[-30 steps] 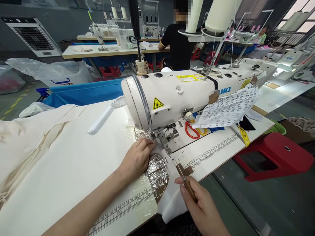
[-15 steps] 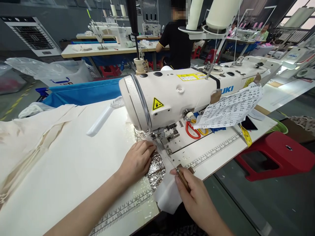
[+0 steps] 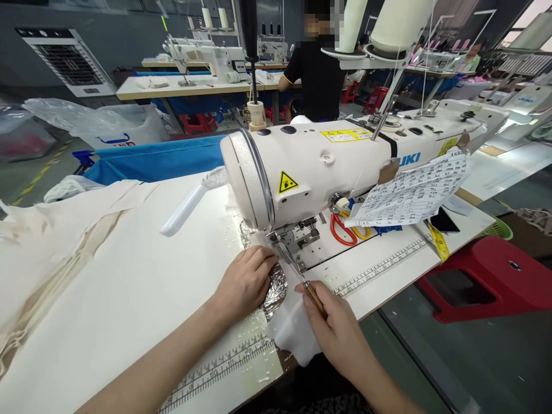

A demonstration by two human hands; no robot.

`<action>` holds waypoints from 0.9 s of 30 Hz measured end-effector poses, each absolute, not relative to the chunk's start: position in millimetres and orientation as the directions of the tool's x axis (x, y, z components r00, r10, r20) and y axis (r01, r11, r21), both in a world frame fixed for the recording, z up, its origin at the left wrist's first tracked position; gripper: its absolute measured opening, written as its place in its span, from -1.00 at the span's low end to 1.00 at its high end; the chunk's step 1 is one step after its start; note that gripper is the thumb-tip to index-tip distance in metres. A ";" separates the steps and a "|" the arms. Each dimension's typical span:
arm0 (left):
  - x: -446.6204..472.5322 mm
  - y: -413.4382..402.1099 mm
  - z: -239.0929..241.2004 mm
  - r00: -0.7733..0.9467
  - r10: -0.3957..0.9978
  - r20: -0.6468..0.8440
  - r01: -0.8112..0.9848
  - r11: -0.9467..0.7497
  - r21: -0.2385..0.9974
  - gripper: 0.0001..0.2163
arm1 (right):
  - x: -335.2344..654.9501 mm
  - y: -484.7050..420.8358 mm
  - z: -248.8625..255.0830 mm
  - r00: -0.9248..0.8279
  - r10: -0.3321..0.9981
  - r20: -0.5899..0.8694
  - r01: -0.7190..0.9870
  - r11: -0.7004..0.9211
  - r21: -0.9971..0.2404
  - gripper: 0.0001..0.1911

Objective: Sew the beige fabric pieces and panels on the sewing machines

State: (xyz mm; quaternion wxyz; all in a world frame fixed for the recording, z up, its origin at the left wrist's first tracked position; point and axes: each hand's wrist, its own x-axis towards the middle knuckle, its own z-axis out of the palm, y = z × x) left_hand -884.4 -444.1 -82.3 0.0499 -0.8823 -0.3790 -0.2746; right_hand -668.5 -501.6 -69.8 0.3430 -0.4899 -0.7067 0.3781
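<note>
Presently, at six o'clock of the JUKI sewing machine [image 3: 328, 167], white fabric [image 3: 293, 336] is pressed by the unclenched left hand [image 3: 244, 284]; a wooden-handled awl [image 3: 311, 294] is gripped by the right hand [image 3: 340, 339].

Bright, even light w/ window glare top right — wide-angle edge warp, bg maybe slightly soft.

- A red plastic stool [image 3: 487, 276] stands on a smooth grey-green floor [image 3: 452, 356].
- Just behind the stool sits a green basket [image 3: 500, 229].
- High behind the stool, bright windows [image 3: 532, 17] let in daylight.
- Far left of the stool is a blue cloth bin [image 3: 159, 161], with a clear plastic bag [image 3: 86, 118] beside it.
- Further left of the stool, a white louvred cooler [image 3: 64, 57] stands against a dark grey wall [image 3: 129, 34].
- Well behind and left of the stool, a person in a black top [image 3: 319, 75] sits at a row of white tables [image 3: 172, 87].
</note>
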 end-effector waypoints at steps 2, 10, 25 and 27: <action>-884.3 -443.0 -83.3 0.561 0.646 0.517 0.713 -0.695 0.095 -0.72 | -669.7 -499.6 -70.6 -0.289 0.950 0.123 0.434 0.244 -0.867 -0.74; -884.0 -441.3 -88.2 0.527 0.729 0.436 0.790 -0.609 0.063 -0.68 | -674.5 -495.8 -77.6 -0.315 0.926 0.207 0.462 0.340 -0.819 -0.77; -870.9 -424.7 -78.6 0.495 0.799 0.342 0.860 -0.508 -0.058 -0.73 | -712.2 -514.4 -46.7 -0.456 0.697 0.554 0.264 0.700 -0.664 -0.69; -873.0 -422.6 -81.9 0.441 0.802 0.403 0.875 -0.484 0.006 -0.76 | -706.7 -518.4 -50.9 -0.473 0.710 0.521 0.309 0.688 -0.657 -0.70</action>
